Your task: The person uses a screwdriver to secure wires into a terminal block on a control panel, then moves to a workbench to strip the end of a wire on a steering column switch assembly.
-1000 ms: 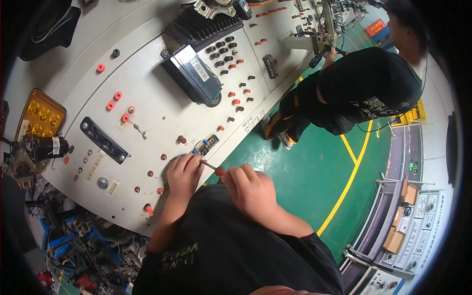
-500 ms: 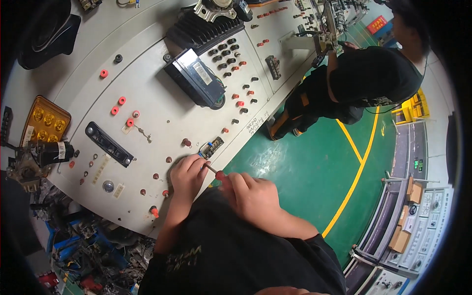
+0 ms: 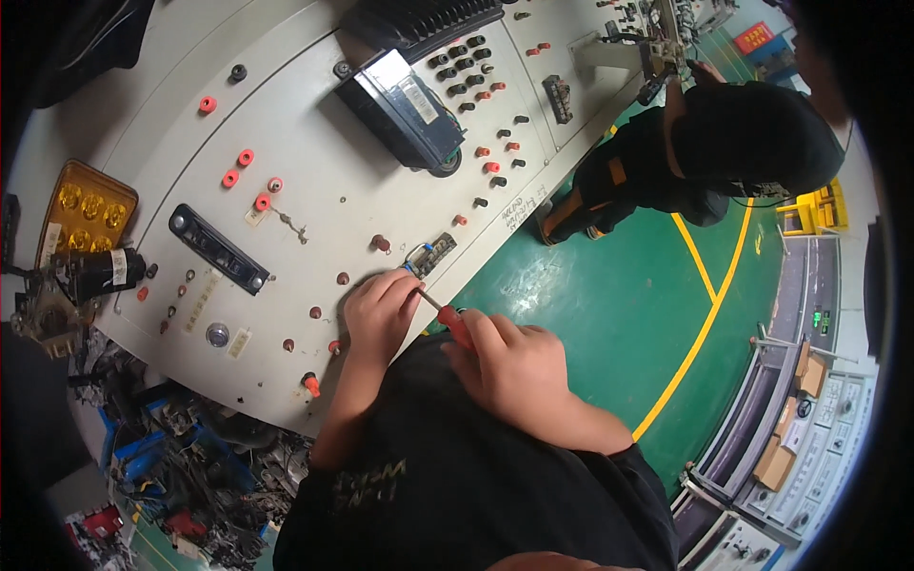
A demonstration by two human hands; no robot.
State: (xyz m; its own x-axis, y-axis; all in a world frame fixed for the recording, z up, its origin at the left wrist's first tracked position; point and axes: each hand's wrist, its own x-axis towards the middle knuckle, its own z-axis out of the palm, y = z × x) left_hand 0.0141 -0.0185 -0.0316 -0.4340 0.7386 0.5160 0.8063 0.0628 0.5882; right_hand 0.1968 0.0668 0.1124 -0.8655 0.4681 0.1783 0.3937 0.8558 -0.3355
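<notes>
Near the panel's front edge, my left hand (image 3: 379,319) has its fingers bent together at a small terminal block (image 3: 438,249) with a blue-tipped wire (image 3: 412,260); what they pinch is hidden. My right hand (image 3: 514,376) is closed round a red-handled screwdriver (image 3: 453,324), whose metal shaft points up-left to my left fingertips. Its tip is hidden among them. Brown and red sockets (image 3: 342,278) stick up beside my left hand.
The pale panel (image 3: 314,238) carries a black module (image 3: 400,109), a black switch strip (image 3: 218,248) and an amber lamp (image 3: 88,211). A co-worker (image 3: 733,143) leans at its far part. Green floor (image 3: 600,314) lies right, jumbled machinery (image 3: 190,457) below left, a bench (image 3: 809,438) far right.
The view has shifted, so the panel sits higher and further right. My right hand has shifted slightly round the screwdriver, showing more red handle. The co-worker's arms have moved at the far apparatus.
</notes>
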